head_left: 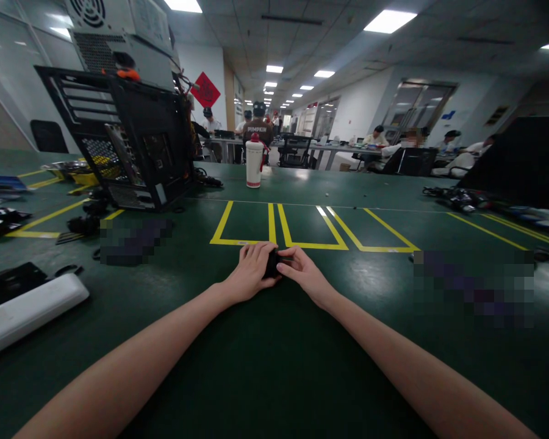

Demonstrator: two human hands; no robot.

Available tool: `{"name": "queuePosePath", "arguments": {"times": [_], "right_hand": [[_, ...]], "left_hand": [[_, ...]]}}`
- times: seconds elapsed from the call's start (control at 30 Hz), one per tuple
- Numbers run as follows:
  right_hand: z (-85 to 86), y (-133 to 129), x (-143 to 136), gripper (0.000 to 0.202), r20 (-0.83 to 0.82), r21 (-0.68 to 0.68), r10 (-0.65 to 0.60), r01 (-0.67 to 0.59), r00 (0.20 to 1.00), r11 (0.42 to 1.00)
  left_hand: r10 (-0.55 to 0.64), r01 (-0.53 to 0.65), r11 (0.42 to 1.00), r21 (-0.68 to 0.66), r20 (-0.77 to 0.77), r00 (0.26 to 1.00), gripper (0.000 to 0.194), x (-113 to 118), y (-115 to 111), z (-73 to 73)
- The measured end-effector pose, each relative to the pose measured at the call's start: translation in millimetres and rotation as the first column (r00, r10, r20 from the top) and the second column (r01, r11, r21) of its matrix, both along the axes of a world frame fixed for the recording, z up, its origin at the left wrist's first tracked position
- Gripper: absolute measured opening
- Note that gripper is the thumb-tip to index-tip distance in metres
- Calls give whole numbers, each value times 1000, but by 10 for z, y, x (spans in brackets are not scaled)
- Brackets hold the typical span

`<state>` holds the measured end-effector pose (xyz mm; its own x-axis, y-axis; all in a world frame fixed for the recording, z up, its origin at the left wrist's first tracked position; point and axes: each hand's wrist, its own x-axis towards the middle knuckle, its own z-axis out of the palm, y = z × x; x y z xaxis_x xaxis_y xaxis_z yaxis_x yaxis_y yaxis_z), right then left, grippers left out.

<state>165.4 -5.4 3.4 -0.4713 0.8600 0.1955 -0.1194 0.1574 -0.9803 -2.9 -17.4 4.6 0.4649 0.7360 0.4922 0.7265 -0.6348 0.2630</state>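
The left-hand grip (255, 268) closes around a small black object (272, 264) at the green tabletop (279, 366), just nearer than yellow tape outlines (311, 246), while the right-hand grip (304, 273) curls partly open at its side, any pinch impossible to tell. Beyond a black computer case (153, 149) and white bottle (254, 164) in a strip-lit workroom, a dark shirt (257, 138) reads "PUMPKIN."

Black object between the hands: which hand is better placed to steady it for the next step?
Probably the left hand: its fingers wrap over the black object from the left. The right hand has only its fingertips at the opposite side.
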Motion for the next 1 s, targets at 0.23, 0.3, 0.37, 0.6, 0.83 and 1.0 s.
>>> {"name": "queuePosePath", "arguments": {"times": [0.23,0.3,0.37,0.6,0.83,1.0], "right_hand": [[-38,75,17,31,37,-12,26,-25,999,1000],[-47,76,33,37,-1,-3,82,-82,997,997],[-46,63,40,38,-18,15,97,-97,995,995],[-23,57,32,29,38,44,-28,27,999,999],[-38,79,56,38,-23,-7,95,-95,995,995],[-11,45,35,24,19,45,19,-20,1000,999]], "left_hand": [[-2,1,1000,-9,-10,1000,55,4,4,6],[2,-2,1000,-12,-20,1000,56,2,4,7],[2,-3,1000,-13,-29,1000,57,3,5,7],[2,-3,1000,-13,-17,1000,55,11,15,-3],[-26,25,999,-33,-21,999,56,-1,13,4],[-20,20,999,-29,-19,1000,56,0,21,1]]}}
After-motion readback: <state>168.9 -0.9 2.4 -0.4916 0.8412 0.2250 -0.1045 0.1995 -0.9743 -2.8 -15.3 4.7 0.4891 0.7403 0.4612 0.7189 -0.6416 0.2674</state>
